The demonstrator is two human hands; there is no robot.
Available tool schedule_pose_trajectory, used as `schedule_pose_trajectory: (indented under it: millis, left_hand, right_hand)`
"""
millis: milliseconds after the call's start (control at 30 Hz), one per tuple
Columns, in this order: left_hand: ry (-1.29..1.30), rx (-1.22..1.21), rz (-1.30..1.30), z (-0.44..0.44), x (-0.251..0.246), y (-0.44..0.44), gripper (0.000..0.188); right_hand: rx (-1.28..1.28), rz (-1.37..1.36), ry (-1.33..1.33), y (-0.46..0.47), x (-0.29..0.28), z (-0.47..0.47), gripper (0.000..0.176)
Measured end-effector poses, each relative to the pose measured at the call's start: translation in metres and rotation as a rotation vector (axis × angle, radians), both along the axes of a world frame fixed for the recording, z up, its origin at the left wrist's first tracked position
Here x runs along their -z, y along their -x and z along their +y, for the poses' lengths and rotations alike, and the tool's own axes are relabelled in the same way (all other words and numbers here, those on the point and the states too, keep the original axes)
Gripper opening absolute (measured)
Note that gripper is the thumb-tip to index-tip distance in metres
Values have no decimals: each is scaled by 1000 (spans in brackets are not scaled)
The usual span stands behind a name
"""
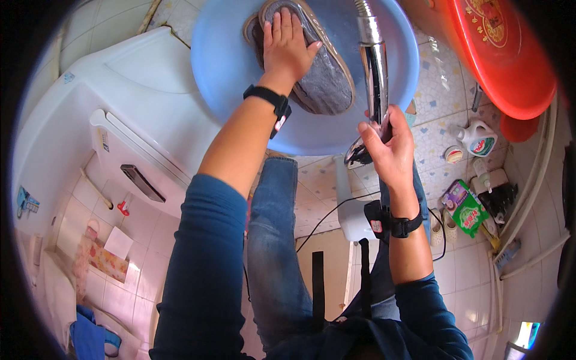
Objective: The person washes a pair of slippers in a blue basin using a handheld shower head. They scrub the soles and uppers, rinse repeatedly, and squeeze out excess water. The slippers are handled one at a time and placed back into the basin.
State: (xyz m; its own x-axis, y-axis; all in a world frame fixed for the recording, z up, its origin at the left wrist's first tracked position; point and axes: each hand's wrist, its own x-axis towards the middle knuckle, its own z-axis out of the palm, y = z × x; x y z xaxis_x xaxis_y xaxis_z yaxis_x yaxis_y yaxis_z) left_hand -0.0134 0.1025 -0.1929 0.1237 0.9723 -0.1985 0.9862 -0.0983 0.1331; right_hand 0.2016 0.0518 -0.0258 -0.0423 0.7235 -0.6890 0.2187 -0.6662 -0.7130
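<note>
My left hand (pixel 286 42) lies flat on a wet grey slipper (pixel 330 87) with a tan edge, its fingers spread. Under its left side another grey slipper (pixel 254 36) shows partly, the rest covered. Both are in a large light-blue plastic basin (pixel 310 135). My right hand (pixel 391 150) grips a chrome handheld shower head (pixel 374 81) near its head end, over the basin's right part. Its metal hose (pixel 363 8) runs up out of the picture. The spray face is turned away, so I cannot tell whether water flows.
A white washing machine (pixel 148 85) borders the basin on the left. On the right are a red plastic basin (pixel 490 67), a detergent bottle (pixel 479 137), a small round tub (pixel 453 155), a green-and-purple bag (pixel 465 209) and pale clogs (pixel 436 227). A black cable (pixel 321 219) crosses below.
</note>
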Motion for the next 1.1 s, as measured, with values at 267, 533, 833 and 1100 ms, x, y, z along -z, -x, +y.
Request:
schedule_pose_trajectory:
  millis: [267,533,833,1100]
  left_hand:
    - [125,-14,-73,-22,-25,3,58]
    - [173,-21,-40,-13,-25,6,56]
    - [195,-980,-663,-40,-5,12,36]
    - [143,-952,-1055,-38,-12,1,24]
  right_hand:
    - [-7,-30,-64,-1,2,0,23]
    - [-4,-11,-31,1,3,1,23]
    - [-19,-32,-28,-2,4,2,24]
    - [9,19,10,4,4,3,22]
